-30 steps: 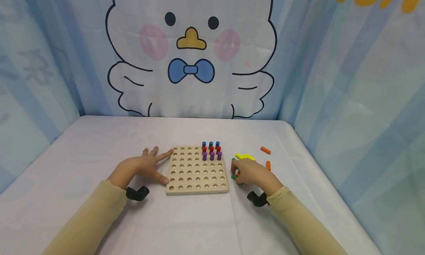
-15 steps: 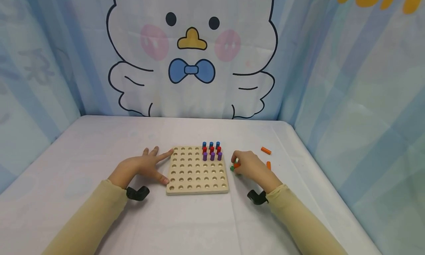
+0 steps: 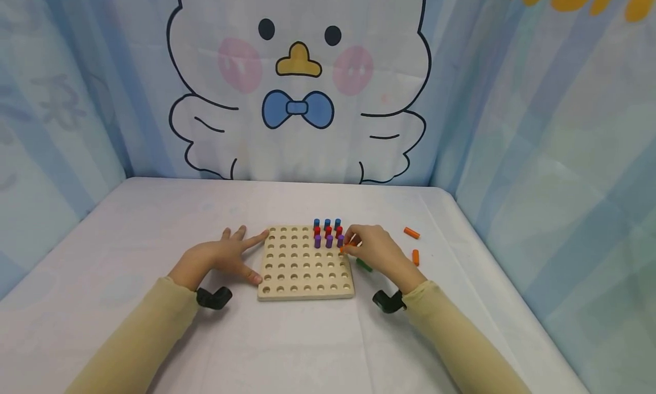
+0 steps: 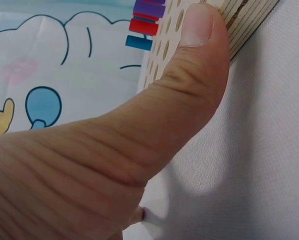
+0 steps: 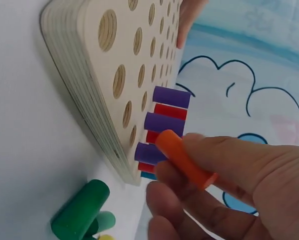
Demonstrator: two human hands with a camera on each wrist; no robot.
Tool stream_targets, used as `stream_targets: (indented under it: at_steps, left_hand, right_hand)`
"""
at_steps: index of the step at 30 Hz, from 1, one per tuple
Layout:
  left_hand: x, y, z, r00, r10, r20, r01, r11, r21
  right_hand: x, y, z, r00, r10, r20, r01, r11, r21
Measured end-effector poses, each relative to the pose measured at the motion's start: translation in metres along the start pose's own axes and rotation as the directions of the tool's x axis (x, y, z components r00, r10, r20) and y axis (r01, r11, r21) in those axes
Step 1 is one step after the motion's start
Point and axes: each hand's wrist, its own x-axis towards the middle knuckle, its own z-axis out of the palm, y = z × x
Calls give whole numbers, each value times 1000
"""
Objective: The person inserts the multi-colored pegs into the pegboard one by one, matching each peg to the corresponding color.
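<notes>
A square wooden pegboard (image 3: pixel 306 296) lies in the middle of the table. My left hand (image 3: pixel 217 258) has its fingers spread, thumb and index finger touching the board's left edge. Between thumb and fingers my right hand (image 3: pixel 380 250) pinches an orange peg (image 5: pixel 187 160), held slanted over the board's right side beside the purple pegs (image 5: pixel 164 121). These form a row of three, standing in front of three red pegs (image 3: pixel 328 231) and three blue pegs (image 3: pixel 327 222) at the back right corner.
Right of the board, partly under the right hand, lies a green peg (image 5: pixel 82 210), with a bit of a yellow peg (image 5: pixel 106 237) showing beyond it. Two loose orange pegs (image 3: pixel 411 233) rest farther right. A printed curtain (image 3: pixel 297 149) hangs behind the table.
My right hand picked up the orange peg from beside the green pegs and moved left and slightly back with it, to the board's right edge. The left hand stayed in place.
</notes>
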Motion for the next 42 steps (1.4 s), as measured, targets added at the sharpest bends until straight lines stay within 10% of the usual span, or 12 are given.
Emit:
stream_targets:
  at_steps: [26, 35, 42]
  left_hand:
    - [-4, 3, -4, 1000, -2, 6, 2, 1000, -23]
    - [11, -2, -3, 976, 138, -168, -148, 988, -52]
    - [17, 4, -13, 981, 113, -158, -117, 993, -18]
  right_hand:
    - [10, -5, 11, 997, 3, -83, -8, 998, -64]
    - [7, -10, 11, 993, -17, -115, 4, 993, -116]
    - [8, -9, 13, 993, -35, -117, 20, 992, -123]
